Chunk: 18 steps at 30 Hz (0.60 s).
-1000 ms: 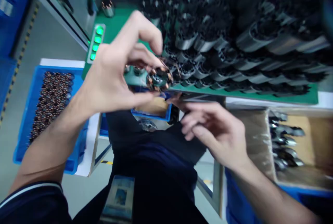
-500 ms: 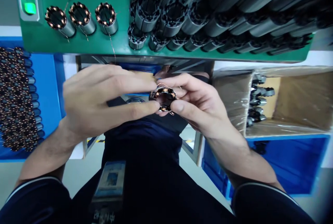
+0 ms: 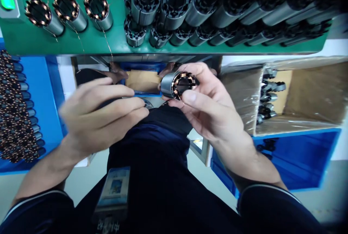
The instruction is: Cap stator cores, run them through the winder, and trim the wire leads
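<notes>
My right hand (image 3: pixel 214 107) holds a motor stator (image 3: pixel 169 84), a steel cylinder with copper windings round its open end, which faces right and toward me. The thumb presses on its rim and the fingers wrap behind it. Left of the stator is my left hand (image 3: pixel 106 112), apart from it, with thumb and fingertips drawn together. A thin dark line runs between those fingertips and the stator's underside; whether they grip a wire there I cannot make out. Three wound stators (image 3: pixel 98 11) stand on the green bench top (image 3: pixel 78 45), thin copper wire ends trailing from them.
Rows of unwound stator cores (image 3: pixel 146 1) fill the bench's right side. At left, a blue bin (image 3: pixel 50 81) holds many wound stators (image 3: pixel 16 110). A plastic-lined carton (image 3: pixel 312 96) with metal parts sits at right above another blue bin (image 3: pixel 301 157). Another person's feet show beneath the bench.
My left hand has come away from the stator toward the left, its fingers drawing together. My right hand has turned the stator so its steel side shows. The view has shifted slightly.
</notes>
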{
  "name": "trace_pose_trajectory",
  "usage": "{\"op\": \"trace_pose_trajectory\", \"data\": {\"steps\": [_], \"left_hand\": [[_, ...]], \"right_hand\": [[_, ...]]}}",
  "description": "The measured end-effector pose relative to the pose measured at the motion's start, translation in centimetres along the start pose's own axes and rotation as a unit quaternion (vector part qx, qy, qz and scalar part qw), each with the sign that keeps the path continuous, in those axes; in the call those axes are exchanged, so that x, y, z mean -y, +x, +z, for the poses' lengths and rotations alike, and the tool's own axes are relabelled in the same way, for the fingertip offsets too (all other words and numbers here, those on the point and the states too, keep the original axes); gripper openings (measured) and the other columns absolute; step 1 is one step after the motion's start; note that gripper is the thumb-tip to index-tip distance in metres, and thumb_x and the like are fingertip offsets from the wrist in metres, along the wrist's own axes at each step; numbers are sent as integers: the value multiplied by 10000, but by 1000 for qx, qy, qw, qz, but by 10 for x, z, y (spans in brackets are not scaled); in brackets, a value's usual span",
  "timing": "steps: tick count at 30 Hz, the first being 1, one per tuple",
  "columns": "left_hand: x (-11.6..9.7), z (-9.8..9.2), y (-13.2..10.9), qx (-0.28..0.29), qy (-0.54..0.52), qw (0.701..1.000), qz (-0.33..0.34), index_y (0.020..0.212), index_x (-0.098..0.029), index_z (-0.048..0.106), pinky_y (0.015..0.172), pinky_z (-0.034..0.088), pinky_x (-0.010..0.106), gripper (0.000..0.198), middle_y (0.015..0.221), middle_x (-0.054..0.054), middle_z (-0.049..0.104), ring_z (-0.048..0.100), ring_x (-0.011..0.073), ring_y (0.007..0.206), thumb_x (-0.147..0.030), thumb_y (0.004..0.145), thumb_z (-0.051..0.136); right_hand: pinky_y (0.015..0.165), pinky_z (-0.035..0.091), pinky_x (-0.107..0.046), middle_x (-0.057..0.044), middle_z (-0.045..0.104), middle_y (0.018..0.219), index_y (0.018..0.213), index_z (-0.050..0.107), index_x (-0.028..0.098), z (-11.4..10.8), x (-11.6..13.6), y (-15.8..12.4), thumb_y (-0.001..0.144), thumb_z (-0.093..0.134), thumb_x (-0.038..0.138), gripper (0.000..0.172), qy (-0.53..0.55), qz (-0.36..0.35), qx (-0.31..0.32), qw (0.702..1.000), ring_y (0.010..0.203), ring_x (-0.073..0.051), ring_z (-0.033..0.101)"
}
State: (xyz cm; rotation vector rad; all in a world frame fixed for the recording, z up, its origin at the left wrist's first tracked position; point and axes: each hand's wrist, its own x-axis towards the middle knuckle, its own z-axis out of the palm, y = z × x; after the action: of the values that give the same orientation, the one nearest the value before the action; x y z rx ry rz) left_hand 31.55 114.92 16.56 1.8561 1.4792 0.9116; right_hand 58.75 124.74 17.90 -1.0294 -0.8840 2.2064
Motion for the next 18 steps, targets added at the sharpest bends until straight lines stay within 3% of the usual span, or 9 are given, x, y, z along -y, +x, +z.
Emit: {"op": "trace_pose_trajectory", "data": {"steps": [2,3,4,6,8,10,12,14,18], "left_hand": [[10,18,-5,48,41,997,52,1131,-341,884,1106,644,517,102,1140,-41,941,882,292,1185,-263,1072,912],[15,26,-7,68,32,996,43,1109,-302,878,1038,640,486,64,1130,-20,940,883,281,1141,-243,1087,889],[19,32,-7,69,-4,998,3,1081,-277,882,977,637,453,39,1102,-4,936,881,262,1083,-245,1102,873],[20,35,-5,15,-116,988,-100,1091,-289,928,927,653,413,66,1072,11,926,868,225,999,-322,1123,880],[13,30,3,-72,-200,964,-160,1165,-353,969,981,692,432,143,1124,17,925,868,235,1048,-467,1079,961],[-1,23,14,-114,-238,951,-160,1190,-405,980,1091,712,498,287,1214,17,914,861,285,1192,-589,979,1043],[-14,21,25,-123,-266,944,-152,1134,-396,978,1174,709,554,312,1283,16,892,843,320,1292,-624,939,1066],[-20,27,31,-123,-302,932,-160,1078,-349,957,1190,715,567,267,1359,26,867,830,323,1340,-598,1003,1020],[-5,55,21,-76,-399,894,-188,1066,-288,907,1215,707,547,271,1494,68,829,794,336,1445,-554,1075,955]], "right_hand": [[1102,723,-269,30,900,1272,1344,762,340,0,-2,0,968,1009,227,464,-21,-33,2,999,1173,-147,883],[1123,728,-292,22,903,1275,1353,762,336,-1,-5,1,970,1014,248,466,-38,-40,3,998,1188,-159,887],[1120,741,-319,10,907,1267,1352,761,328,-1,-8,1,966,1027,288,471,-55,-46,3,997,1189,-179,894],[1088,768,-351,-7,915,1252,1347,764,312,-2,-16,4,957,1046,337,482,-78,-63,1,995,1175,-206,907],[1051,776,-312,3,928,1231,1339,790,301,-2,-22,6,946,1054,261,474,-72,-106,11,992,1141,-184,914],[1034,770,-258,20,932,1239,1336,820,301,0,-25,8,943,1044,173,470,-54,-141,26,988,1131,-150,912],[1026,774,-258,19,925,1269,1329,835,311,3,-25,9,934,1059,187,471,-59,-145,22,987,1163,-158,909],[1018,792,-316,4,911,1294,1316,829,323,5,-24,9,916,1094,285,481,-80,-141,1,987,1194,-205,909],[1019,803,-410,-19,894,1265,1345,801,337,1,-22,4,940,1078,441,502,-100,-132,-15,986,1194,-264,911]]}}
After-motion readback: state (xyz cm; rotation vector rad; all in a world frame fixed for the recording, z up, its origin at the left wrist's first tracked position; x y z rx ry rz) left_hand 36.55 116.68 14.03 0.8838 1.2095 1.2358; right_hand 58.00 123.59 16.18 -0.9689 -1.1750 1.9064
